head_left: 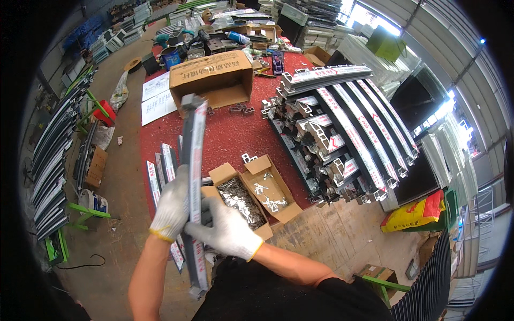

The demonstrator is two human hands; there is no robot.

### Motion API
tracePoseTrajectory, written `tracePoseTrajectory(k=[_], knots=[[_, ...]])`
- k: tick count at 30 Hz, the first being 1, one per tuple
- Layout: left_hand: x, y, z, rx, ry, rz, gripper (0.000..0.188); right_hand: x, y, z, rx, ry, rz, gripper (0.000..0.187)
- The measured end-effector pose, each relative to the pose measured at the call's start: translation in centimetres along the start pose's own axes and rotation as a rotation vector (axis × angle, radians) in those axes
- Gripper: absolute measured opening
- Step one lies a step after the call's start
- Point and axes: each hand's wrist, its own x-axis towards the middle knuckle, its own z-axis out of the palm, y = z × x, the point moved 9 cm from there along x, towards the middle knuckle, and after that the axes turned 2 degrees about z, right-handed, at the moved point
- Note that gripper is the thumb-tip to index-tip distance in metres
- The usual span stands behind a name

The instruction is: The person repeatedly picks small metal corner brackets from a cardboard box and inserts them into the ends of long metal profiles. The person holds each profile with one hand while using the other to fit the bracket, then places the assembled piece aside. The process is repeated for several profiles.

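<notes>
Nearest the lens: dark shirt front at the bottom edge, bare forearms rising from it. Just above, both gloved hands close on one long aluminium profile (pixel 193 176), grey with a protective film strip along one face. It stands nearly upright in front of the chest, lower end near the waist, top end up against the big cardboard box (pixel 212 77) in the view.

Left hand (pixel 172 206), white knit glove, wraps the profile from the left at about mid-length, fingers curled round. Right hand (pixel 227 231) grips just below and right of it, also closed on the bar. Hands touch or nearly touch; I cannot tell which.

Handling, my judgement: hollow extrusion, so light for its length but stiff, no sag showing. Cut ends look sharp; the filmed face is likely slick, so I'd hold the bare ribbed sides near the middle for balance. A long lever — the far end will swing wide.

Outward: two small open cartons just beyond the hands, one of metal clips (pixel 242 200), one of small white corner fittings (pixel 267 190), on the red-covered bench (pixel 225 134). More short filmed pieces (pixel 160 171) lie at the bench's left edge. Right: a deep stack of filmed profiles (pixel 348 134). Far end: tools, paint tin, paper sheets (pixel 157 96).
</notes>
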Motion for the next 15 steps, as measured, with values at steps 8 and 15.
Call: tracePoseTrajectory(k=[8,15], knots=[[2.1,6.3,4.5,0.223,-0.366,0.586,0.065,-2.2,-2.9,-6.6,-0.003,0.380,-0.001,0.051],[3.7,4.3,-1.0,0.116,-0.279,0.534,0.043,-6.1,-8.0,-23.6,-0.184,0.842,-0.012,0.055]])
